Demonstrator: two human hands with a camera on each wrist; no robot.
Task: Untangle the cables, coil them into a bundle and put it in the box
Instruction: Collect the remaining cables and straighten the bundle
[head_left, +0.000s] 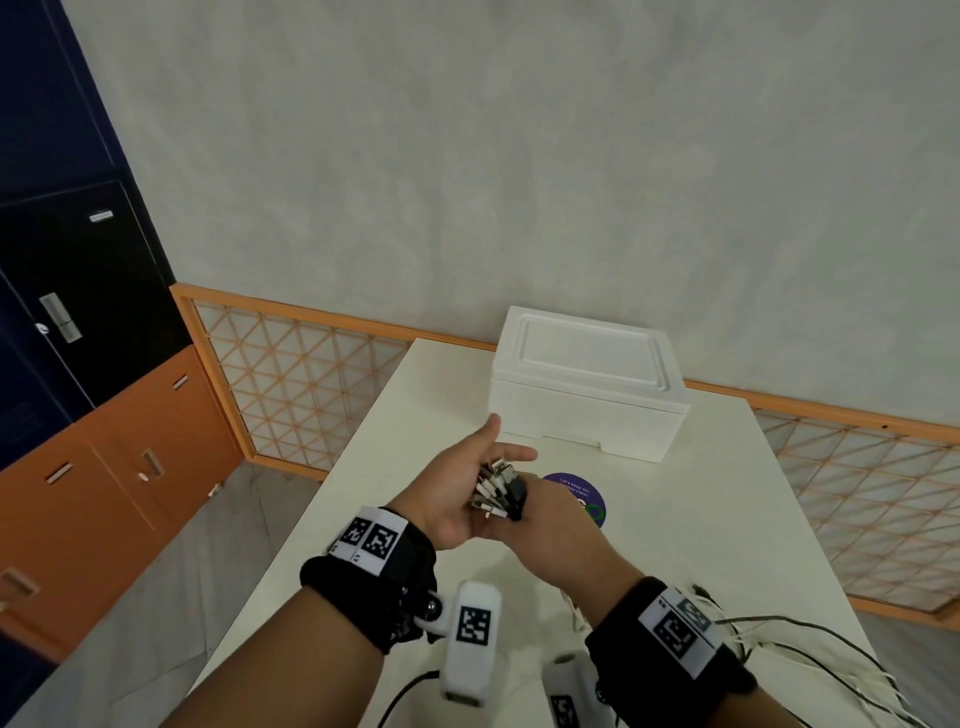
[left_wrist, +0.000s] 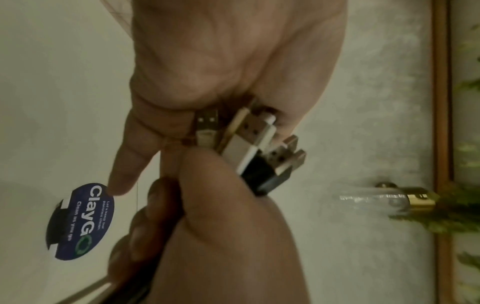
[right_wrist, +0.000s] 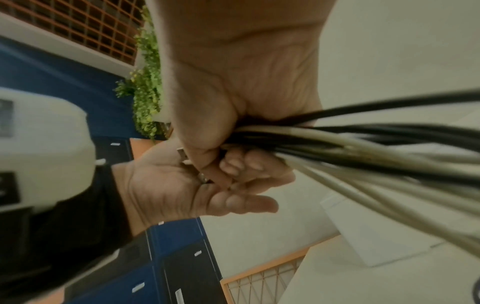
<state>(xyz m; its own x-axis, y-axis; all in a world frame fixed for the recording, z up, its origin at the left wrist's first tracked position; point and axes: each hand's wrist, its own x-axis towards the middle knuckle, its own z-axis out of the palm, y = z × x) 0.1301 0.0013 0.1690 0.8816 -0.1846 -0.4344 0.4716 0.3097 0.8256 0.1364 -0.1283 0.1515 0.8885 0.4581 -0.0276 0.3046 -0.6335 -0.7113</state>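
My right hand (head_left: 553, 522) grips a bunch of black and white cables (right_wrist: 363, 148) just behind their plugs. The USB plug ends (head_left: 496, 488) stick out of that fist in a tight cluster (left_wrist: 249, 142). My left hand (head_left: 470, 470) is held flat, its palm against the plug tips and its fingers straight. The loose lengths of cable (head_left: 779, 642) trail back over the table to the lower right. The white foam box (head_left: 582, 384) stands with its lid on at the far side of the table, beyond both hands.
The white table (head_left: 727, 519) carries a round blue sticker (head_left: 589, 501) just right of my hands. An orange lattice railing (head_left: 311, 384) runs behind the table. Orange and dark lockers (head_left: 104, 415) stand at the left.
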